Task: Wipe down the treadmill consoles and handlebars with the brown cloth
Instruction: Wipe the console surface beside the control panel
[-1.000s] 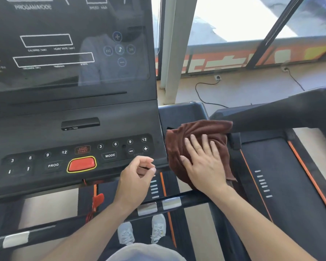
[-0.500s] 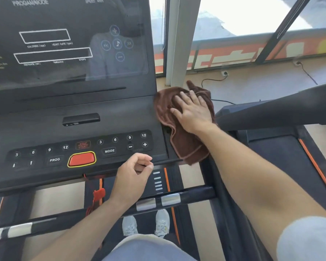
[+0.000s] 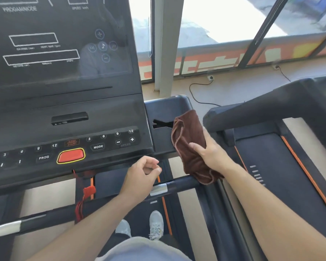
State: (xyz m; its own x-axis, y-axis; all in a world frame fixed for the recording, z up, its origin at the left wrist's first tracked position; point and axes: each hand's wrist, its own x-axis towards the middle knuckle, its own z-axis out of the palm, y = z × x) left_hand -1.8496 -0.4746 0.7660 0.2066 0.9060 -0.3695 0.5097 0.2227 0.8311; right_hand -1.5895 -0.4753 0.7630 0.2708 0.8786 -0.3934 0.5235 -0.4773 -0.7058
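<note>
My right hand (image 3: 211,153) holds the cloth (image 3: 188,140) against the tray (image 3: 166,108) right of the console (image 3: 64,110); my left hand (image 3: 139,178) hangs before the console, above the handlebar (image 3: 183,185). A second treadmill (image 3: 280,151) stands right.

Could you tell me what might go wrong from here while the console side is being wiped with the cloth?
1. The left hand hovers just below the red button and keypad; a stray touch might press a key.
2. The cloth, gripped by the right hand, dangles onto the handlebar and could snag there or in the side slot.
</note>
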